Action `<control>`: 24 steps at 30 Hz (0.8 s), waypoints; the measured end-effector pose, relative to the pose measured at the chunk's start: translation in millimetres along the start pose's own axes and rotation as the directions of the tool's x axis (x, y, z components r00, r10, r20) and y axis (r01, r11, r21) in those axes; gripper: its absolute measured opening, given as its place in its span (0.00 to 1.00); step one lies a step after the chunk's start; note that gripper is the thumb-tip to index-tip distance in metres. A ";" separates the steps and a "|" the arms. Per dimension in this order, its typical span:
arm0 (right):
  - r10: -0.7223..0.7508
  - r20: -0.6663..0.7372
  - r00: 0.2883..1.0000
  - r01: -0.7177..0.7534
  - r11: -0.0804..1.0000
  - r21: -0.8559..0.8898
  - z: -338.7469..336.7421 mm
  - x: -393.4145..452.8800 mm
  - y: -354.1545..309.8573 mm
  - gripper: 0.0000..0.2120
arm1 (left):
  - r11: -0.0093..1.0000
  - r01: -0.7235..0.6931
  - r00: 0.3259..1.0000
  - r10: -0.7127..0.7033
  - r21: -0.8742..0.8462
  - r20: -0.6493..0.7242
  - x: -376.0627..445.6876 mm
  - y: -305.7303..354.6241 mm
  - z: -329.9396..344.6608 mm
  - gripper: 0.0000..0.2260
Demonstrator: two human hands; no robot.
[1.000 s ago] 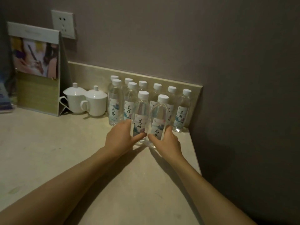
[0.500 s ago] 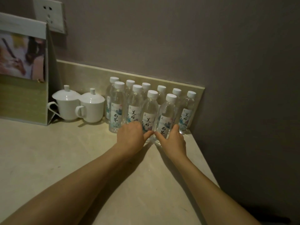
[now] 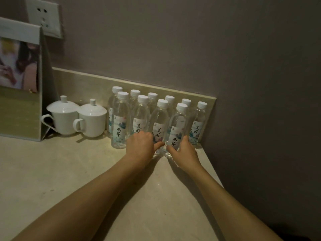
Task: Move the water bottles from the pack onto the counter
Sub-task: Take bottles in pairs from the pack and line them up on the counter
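Left hand [image 3: 140, 146] grips 1 front-row bottle [image 3: 159, 126]; right hand [image 3: 185, 153] seemingly grips another bottle [image 3: 177, 129], toward 1 o'clock on the tabletop [image 3: 69, 171].

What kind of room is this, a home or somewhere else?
Probably a hotel room: small clear plastic water bottles lined up on a beige counter, two white lidded cups, and a standing printed card.

10 water bottles [image 3: 119, 119] are being counted on the counter [image 3: 52, 171], alongside 2 lidded white cups [image 3: 64, 117], 1 standing card [image 3: 19, 80], and 1 wall socket [image 3: 44, 17]; 2 hands [image 3: 140, 146] are being seen.
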State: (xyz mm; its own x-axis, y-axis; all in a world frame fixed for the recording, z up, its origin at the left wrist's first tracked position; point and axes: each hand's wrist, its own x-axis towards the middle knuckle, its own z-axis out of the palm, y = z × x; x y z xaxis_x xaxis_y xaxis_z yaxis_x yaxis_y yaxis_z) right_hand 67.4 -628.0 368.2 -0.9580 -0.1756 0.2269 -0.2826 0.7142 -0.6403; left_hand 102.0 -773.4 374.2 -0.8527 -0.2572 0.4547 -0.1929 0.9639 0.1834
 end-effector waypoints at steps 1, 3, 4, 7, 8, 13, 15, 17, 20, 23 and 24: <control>-0.004 0.001 1.000 0.004 1.000 -0.006 -0.3 1.2 0.2 0.27 | 1.000 -0.005 1.000 0.005 0.010 0.004 0.4 0.8 -0.5 0.25; -0.009 -0.008 1.000 0.009 1.000 -0.016 -0.1 3.1 -0.1 0.27 | 1.000 -0.009 1.000 0.009 0.027 0.013 1.3 2.0 -2.5 0.24; -0.014 -0.014 1.000 0.014 1.000 -0.016 0.6 4.1 -0.3 0.27 | 0.999 -0.010 1.000 0.009 0.033 0.021 2.2 2.1 -3.6 0.24; -0.025 -0.034 0.999 0.024 0.999 -0.022 3.1 7.3 -0.8 0.26 | 0.998 -0.005 0.999 0.002 0.062 0.044 6.3 3.4 -7.0 0.24; -0.021 -0.041 0.999 0.020 0.999 -0.026 3.9 8.3 -1.3 0.26 | 0.998 -0.001 0.999 -0.002 0.064 0.048 7.3 4.0 -7.5 0.24; -0.012 -0.060 0.998 0.010 0.999 -0.039 5.6 10.8 -3.9 0.29 | 0.998 0.043 0.999 -0.041 -0.055 0.034 4.8 6.8 -0.8 0.20; -0.018 -0.067 0.998 0.015 0.999 -0.047 5.8 11.5 -3.3 0.29 | 0.995 0.041 0.999 -0.040 -0.088 0.018 4.1 7.7 1.3 0.18; -0.018 -0.077 0.997 0.013 0.998 -0.059 6.6 10.9 -2.8 0.29 | 0.995 0.043 0.999 -0.042 -0.089 0.013 4.0 7.8 3.0 0.18; -0.024 -0.097 0.995 0.017 0.997 -0.072 7.3 8.6 -3.0 0.28 | 0.995 0.053 0.999 -0.053 -0.080 0.005 3.8 8.7 4.2 0.19; -0.032 -0.088 0.996 0.025 0.996 -0.083 6.1 9.4 -4.5 0.28 | 0.995 0.055 0.998 -0.054 -0.084 0.018 4.6 9.0 5.7 0.19; -0.026 -0.077 0.997 0.019 0.996 -0.087 5.6 10.2 -5.4 0.29 | 0.994 0.055 0.998 -0.052 -0.095 0.029 4.6 8.5 6.4 0.19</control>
State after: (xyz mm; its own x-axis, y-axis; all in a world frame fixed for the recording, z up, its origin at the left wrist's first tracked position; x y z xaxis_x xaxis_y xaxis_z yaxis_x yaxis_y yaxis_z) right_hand 59.0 -637.5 369.9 -0.9437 -0.1409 0.2994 -0.2952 0.7670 -0.5696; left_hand 93.4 -766.0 372.3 -0.8552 -0.3049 0.4191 -0.1922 0.9376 0.2897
